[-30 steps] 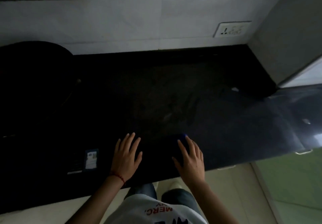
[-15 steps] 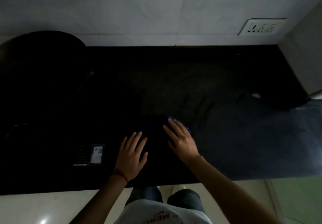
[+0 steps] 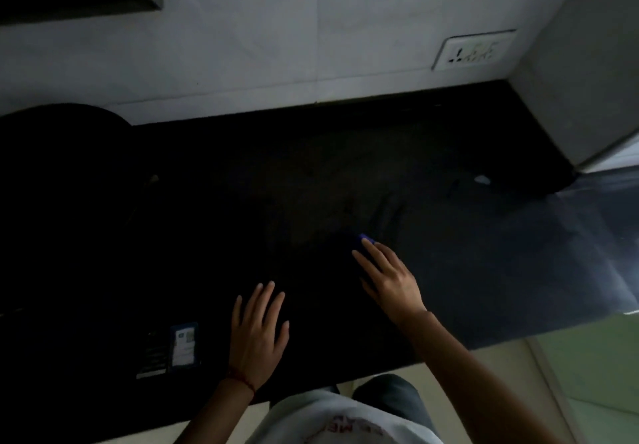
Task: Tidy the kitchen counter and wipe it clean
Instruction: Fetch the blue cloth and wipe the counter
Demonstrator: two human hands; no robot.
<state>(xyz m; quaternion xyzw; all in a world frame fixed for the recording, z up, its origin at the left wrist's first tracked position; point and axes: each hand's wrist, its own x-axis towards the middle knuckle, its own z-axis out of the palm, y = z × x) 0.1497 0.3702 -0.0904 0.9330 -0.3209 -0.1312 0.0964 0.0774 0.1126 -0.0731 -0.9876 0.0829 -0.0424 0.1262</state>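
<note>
The black kitchen counter (image 3: 345, 174) fills the middle of the view and is very dark. My right hand (image 3: 387, 277) presses flat on a blue cloth (image 3: 366, 238); only a small blue corner shows past my fingertips. My left hand (image 3: 257, 329) lies flat on the counter near the front edge, fingers spread, holding nothing. A red thread circles my left wrist.
A small blue-and-white packet (image 3: 185, 343) lies on the counter left of my left hand. A large dark round object (image 3: 58, 167) sits at the far left. A white speck (image 3: 481, 179) lies at the right. A wall socket (image 3: 472, 51) and a grey side wall (image 3: 587, 80) bound the corner.
My right hand has pushed the blue cloth away from the front edge toward the counter's middle, arm stretching out. My left hand has stayed planted.
</note>
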